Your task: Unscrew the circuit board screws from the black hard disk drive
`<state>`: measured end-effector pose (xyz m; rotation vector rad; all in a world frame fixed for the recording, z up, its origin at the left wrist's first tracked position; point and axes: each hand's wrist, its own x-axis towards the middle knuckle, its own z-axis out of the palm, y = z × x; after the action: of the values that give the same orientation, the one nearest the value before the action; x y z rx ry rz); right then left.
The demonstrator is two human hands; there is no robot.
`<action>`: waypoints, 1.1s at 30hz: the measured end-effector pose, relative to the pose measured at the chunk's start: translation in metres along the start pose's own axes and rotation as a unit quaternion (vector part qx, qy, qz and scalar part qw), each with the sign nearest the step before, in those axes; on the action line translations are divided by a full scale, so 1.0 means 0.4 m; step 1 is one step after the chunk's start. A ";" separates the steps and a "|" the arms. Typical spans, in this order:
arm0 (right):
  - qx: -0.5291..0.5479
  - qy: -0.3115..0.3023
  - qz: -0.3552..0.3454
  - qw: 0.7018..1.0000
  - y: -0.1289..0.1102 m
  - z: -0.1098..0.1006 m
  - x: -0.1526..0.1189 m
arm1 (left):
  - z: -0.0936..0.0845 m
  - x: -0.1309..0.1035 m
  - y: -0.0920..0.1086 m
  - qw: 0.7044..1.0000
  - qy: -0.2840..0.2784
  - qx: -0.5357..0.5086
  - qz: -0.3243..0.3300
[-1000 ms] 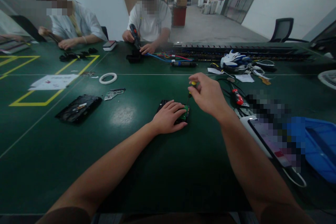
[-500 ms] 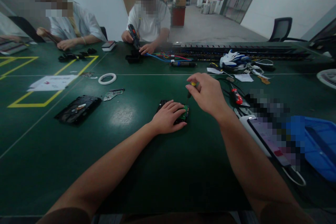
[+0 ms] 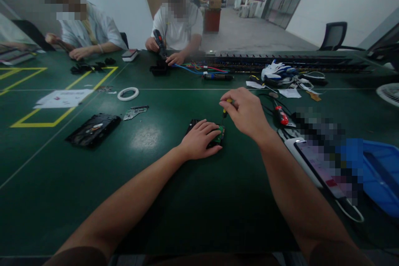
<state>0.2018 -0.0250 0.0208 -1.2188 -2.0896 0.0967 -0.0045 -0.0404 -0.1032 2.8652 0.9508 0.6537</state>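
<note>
A black hard drive with a green circuit board [image 3: 221,133] lies on the green table, largely covered by my left hand [image 3: 201,139]. That hand rests flat on the drive with its fingers spread. My right hand [image 3: 245,112] pinches a small yellow and black screwdriver [image 3: 225,112], held upright over the drive's right edge. Its tip is too small to make out. To the left, a second black drive casing [image 3: 93,130] lies beside a loose circuit board [image 3: 136,112].
A white tape ring [image 3: 128,94] and papers [image 3: 62,98] lie left. On the right are a red screwdriver [image 3: 281,115], a phone [image 3: 321,166], a blue tray [image 3: 380,174] and gloves [image 3: 277,71]. Two people sit across the table, one holding a power tool [image 3: 159,42].
The yellow part of the screwdriver shows more below my right fingers, and the fingers have shifted slightly on it. My left hand stays on the drive.
</note>
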 end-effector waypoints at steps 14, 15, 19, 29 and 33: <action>-0.018 0.013 0.016 1.000 -0.002 0.002 -0.004 | 0.005 -0.001 -0.003 1.000 0.007 0.004 0.005; -0.019 0.012 0.014 1.000 -0.002 0.001 -0.003 | 0.006 -0.001 -0.004 1.000 0.008 0.003 0.004; -0.026 0.012 0.009 1.000 0.004 0.001 -0.001 | 0.008 -0.001 -0.005 1.000 0.006 0.003 0.004; -0.042 0.032 0.039 0.998 0.004 0.009 0.001 | 0.006 -0.002 -0.005 1.000 0.011 0.003 0.007; -0.032 0.025 0.019 0.999 0.008 0.008 0.001 | 0.006 -0.002 -0.005 1.000 0.010 0.002 0.008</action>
<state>0.2021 -0.0222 0.0176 -1.2874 -2.0403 0.0156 -0.0050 -0.0390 -0.1061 2.8784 0.9336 0.6848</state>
